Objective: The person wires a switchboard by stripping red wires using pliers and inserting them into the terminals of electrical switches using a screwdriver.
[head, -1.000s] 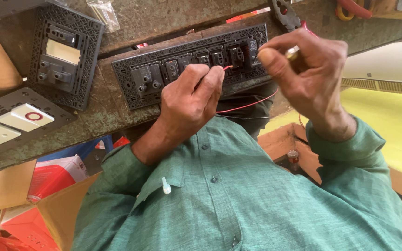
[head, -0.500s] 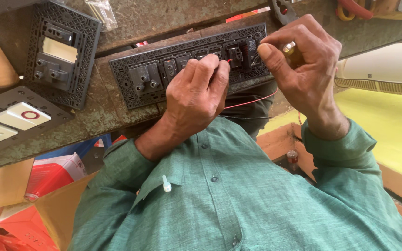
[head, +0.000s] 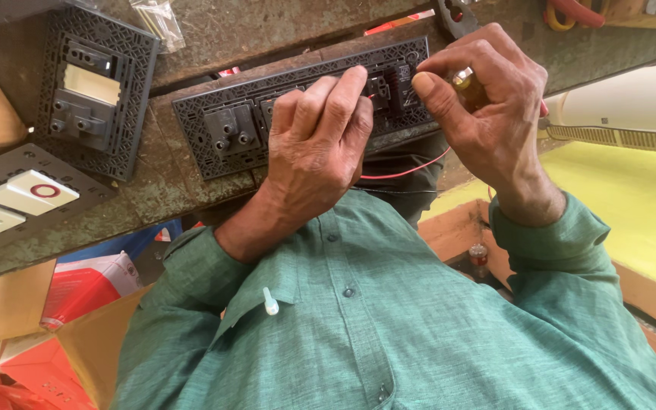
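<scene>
Closest in, the left hand [head: 316,144] lies curled over the back of the long switch plate [head: 222,129] at the tabletop [head: 214,30] edge, seemingly pinning it steady. Its fingertips are hidden, so I cannot tell whether they pinch the red wire [head: 408,173] trailing below. The right hand [head: 487,99] is clenched round a yellow-handled screwdriver [head: 463,78], tip out of sight at the modules. Farther left lies a square switch plate [head: 89,91].

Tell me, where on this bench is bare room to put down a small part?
Bare bench lies above the long switch plate, between the plastic bag and the metal tool. A strip runs between that plate and the square plate. Crowded: the long plate's right end, with left hand, right hand gripping a screwdriver, and red wire.
</scene>
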